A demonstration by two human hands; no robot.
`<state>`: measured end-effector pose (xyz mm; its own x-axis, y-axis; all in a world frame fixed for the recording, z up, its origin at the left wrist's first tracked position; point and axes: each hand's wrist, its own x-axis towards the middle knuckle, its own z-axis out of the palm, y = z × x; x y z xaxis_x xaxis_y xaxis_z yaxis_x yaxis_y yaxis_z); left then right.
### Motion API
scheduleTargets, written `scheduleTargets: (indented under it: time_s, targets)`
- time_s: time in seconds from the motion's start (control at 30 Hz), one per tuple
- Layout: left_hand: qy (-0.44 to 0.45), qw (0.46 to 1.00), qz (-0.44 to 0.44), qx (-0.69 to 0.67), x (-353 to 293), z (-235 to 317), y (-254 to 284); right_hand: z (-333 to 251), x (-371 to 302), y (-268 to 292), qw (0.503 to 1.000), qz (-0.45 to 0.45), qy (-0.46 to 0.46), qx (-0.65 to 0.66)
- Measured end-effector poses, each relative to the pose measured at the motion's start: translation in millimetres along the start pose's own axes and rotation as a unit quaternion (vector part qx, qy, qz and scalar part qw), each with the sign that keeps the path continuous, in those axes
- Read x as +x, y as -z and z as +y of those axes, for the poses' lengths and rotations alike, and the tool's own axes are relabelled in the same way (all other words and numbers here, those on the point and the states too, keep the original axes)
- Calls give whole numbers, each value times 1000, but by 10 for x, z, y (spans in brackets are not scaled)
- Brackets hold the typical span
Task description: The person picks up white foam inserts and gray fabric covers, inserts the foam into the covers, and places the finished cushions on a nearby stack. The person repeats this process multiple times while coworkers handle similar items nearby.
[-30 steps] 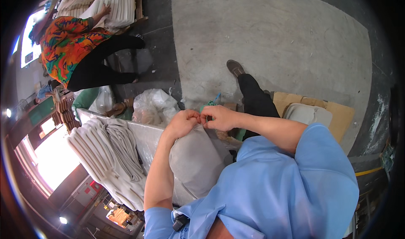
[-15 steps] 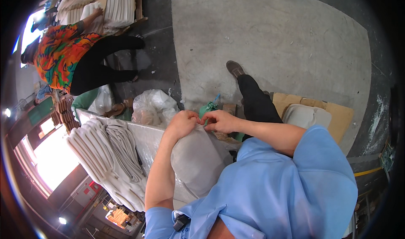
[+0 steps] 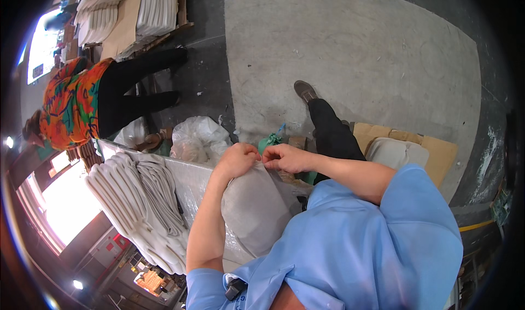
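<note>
A light grey, rounded padded piece rests in front of me at the edge of a table covered in see-through plastic film. At its far edge, my left hand is closed in a pinch. My right hand pinches just beside it, its fingertips almost meeting those of the left. Whatever small part of the edge lies between the fingers is too small to make out. Just beyond the hands a green bundled bag shows.
Stacked off-white padded pieces lie on the table's left. Plastic bags sit beyond it. A co-worker in a colourful shirt stands far left near a loaded pallet. Cardboard carries another grey pad at right.
My right fingers have drawn closer together into a pinch; my left hand has hardly moved. The co-worker has straightened and taken a hand off the far stack.
</note>
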<state>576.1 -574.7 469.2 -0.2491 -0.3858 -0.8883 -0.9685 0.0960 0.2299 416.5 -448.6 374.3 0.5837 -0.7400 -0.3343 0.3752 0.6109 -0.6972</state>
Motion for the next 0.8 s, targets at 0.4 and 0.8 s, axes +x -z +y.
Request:
scheduleTargets:
  time_s: [0.4,0.8]
  targets:
    - [-67,981,-181,10,166,26,236,-19,109,-9,993,76,-82,-42]
    - [6,984,-179,5,303,126,55,324,-87,-88,963,175,-130,156]
